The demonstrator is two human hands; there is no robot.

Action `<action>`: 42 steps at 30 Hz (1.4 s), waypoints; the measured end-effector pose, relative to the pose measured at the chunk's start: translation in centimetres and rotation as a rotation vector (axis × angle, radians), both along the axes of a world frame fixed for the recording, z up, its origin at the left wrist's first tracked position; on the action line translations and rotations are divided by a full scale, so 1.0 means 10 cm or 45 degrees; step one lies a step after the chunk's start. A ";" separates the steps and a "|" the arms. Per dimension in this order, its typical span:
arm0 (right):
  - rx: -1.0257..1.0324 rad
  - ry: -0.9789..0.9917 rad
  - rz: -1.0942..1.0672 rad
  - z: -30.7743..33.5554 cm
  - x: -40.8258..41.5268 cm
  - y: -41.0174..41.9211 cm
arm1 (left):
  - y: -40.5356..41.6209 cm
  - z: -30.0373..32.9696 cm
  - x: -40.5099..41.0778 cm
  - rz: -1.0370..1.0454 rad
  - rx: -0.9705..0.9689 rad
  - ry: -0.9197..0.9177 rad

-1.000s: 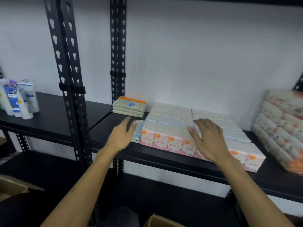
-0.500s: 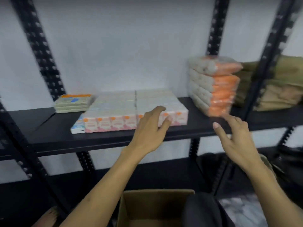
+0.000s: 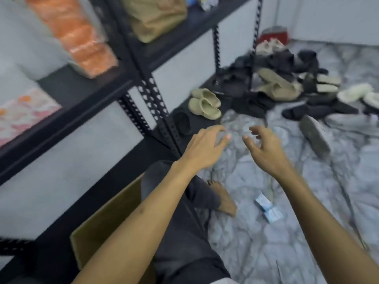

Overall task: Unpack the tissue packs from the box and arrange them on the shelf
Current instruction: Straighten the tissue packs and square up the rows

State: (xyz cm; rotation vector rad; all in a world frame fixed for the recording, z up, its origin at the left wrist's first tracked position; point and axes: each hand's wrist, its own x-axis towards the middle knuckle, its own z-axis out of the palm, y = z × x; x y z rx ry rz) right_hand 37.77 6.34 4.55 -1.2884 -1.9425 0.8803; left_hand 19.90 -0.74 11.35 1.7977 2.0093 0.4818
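Presently the black shelf [image 3: 86,103] fills the left half of the frame, with pink tissue packs [image 3: 22,113] lying on it at the left edge and an orange wrapped bundle [image 3: 78,35] at upper left. Lower centre, the brown box [image 3: 106,220] stands partly behind the left forearm. Shoes [image 3: 272,87] lie heaped at upper right. At centre frame, the left hand [image 3: 203,148] and right hand [image 3: 264,152] hover over the floor, fingers loosely spread, grasping nothing. One small tissue pack [image 3: 268,210] lies on the floor, lower right.

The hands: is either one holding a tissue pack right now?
No. The left hand and right hand hang above the floor, fingers loosely spread, holding nothing.
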 end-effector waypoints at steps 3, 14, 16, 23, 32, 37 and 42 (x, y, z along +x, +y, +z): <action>-0.201 -0.061 -0.154 -0.59 0.48 -0.09 | 0.14 -0.51 0.36 -0.054 -0.209 -0.064; -0.960 -0.296 -0.500 -2.45 1.48 -0.92 | 0.06 -2.15 1.10 -0.279 -0.802 0.029; -1.065 -0.317 -0.506 -2.69 1.50 -0.94 | 0.13 -2.32 1.18 -0.314 -0.873 0.046; -1.182 -0.598 -0.526 -3.40 1.37 -0.67 | 0.57 -2.76 1.31 -0.529 -0.891 0.423; -1.216 -0.655 -0.531 -4.35 1.06 -0.34 | 0.96 -3.74 1.21 -0.727 -0.945 0.593; -1.153 -0.587 -0.670 -4.58 0.97 -0.36 | 1.25 -4.32 1.39 -0.804 -0.842 0.568; -1.054 -0.526 -0.739 -4.71 0.94 -0.41 | 1.43 -4.77 1.55 -0.999 -0.778 0.775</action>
